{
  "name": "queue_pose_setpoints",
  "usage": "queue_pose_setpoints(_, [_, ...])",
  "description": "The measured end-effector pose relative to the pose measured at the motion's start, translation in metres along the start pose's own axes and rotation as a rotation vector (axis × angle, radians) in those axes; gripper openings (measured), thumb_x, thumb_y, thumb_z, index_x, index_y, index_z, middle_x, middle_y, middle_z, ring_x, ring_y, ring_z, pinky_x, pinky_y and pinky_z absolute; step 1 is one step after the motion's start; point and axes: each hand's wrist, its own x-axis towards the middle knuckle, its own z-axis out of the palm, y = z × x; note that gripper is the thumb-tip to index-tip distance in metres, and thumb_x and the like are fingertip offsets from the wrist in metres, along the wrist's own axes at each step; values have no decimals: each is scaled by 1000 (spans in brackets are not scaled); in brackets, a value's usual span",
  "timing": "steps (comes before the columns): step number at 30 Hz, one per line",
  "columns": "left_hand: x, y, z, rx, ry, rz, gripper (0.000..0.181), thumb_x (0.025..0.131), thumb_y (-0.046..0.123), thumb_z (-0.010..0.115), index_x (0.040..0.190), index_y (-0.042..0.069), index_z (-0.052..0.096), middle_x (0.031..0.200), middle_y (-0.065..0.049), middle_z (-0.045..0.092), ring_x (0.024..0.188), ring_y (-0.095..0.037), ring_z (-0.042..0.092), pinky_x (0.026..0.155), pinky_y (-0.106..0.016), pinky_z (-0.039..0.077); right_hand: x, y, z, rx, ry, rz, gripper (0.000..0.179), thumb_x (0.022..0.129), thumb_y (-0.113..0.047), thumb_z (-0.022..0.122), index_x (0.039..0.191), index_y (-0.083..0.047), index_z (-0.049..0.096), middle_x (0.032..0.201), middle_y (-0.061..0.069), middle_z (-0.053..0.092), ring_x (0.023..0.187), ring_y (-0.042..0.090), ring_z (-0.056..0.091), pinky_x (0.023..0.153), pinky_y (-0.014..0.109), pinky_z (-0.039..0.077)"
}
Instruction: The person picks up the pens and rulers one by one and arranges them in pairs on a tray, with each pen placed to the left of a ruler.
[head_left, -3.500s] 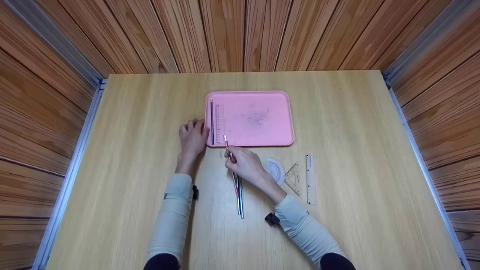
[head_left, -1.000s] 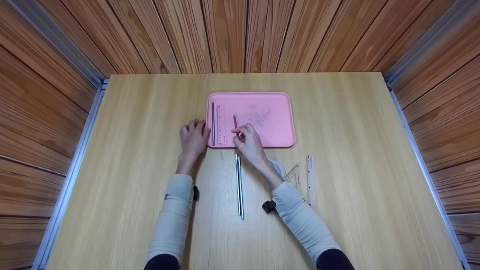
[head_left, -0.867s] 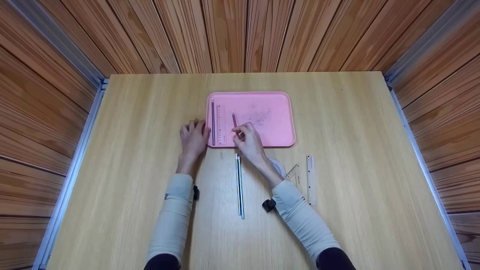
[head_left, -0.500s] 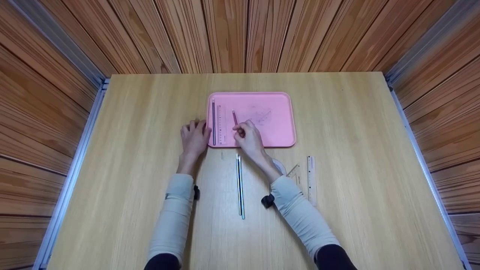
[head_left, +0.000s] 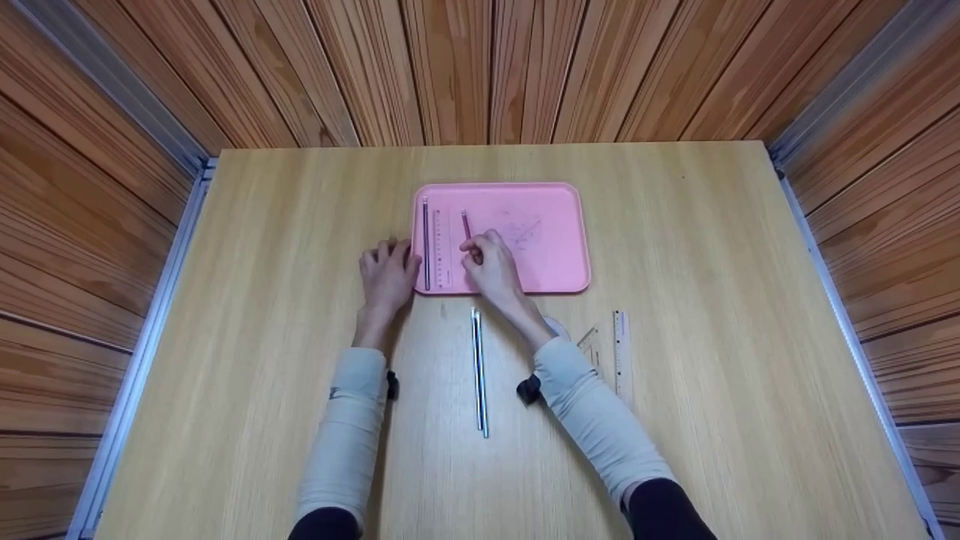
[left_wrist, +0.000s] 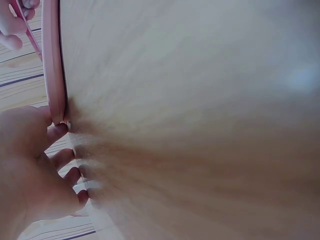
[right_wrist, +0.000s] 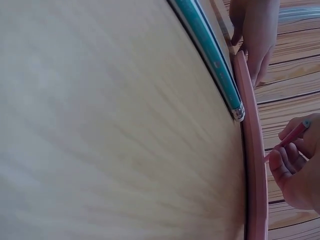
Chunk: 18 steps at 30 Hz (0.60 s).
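My right hand pinches a red pencil over the left half of a pink tray. In the right wrist view the pencil's teal end shows above the curled fingers. At the tray's near left corner, my left hand rests with fingers spread on the table and the thumb against the rim. The left wrist view shows its fingertips down on the tabletop. A dark pencil lies along the tray's left side, with a clear ruler parallel beside it.
Two teal pencils lie side by side on the table in front of the tray. To their right are a protractor, partly hidden by the right arm, a set square and another clear ruler. Wood-panelled walls surround the table.
My right hand has picked the red pencil up from beside the teal pencils, carried it over the tray, and moved it slightly farther back and left. The left hand has stayed in place.
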Motion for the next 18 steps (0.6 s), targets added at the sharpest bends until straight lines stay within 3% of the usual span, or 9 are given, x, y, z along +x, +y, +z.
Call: queue_pose_setpoints(18, [1, 2, 0, 19, -3, -24, 49, 104, 42, 44, 148, 18, 47, 155, -12, 33, 131, -35, 26, 110, -48, 22, 12, -1, 11, -58, -14, 5, 17, 87, 2, 62, 100, 1, 72, 97, 12, 57, 88, 23, 59, 83, 31, 51])
